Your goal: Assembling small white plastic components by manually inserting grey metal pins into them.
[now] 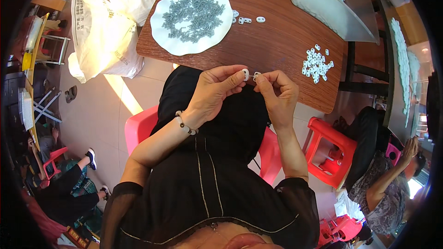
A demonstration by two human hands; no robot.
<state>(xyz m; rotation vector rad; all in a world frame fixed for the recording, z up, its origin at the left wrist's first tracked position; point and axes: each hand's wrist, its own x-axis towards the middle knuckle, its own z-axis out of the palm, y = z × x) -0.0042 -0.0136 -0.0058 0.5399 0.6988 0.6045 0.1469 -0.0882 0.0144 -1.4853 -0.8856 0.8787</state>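
Note:
Just past the near edge of the table, my left hand (213, 90) pinches a small white oval plastic piece (246, 72) with holes between thumb and fingertips. Opposite it, my right hand (280, 96) is closed on a second small white piece, mostly hidden by the thumb and finger. A thin metal pin (251, 76) seems to span the gap between the two pieces. Ahead of my left hand, a white scalloped plate (159, 37) bears a heap of small grey metal pins (194, 18). Right of my right hand lies a pile of small white pieces (317, 64).
A few loose white pieces (260, 19) lie beside the plate on the brown table (272, 41). A metal tray (318, 11) with white pieces stands far right. White sacks (108, 41) sit on the left, a red stool (318, 157) on the right. Other people sit at both sides.

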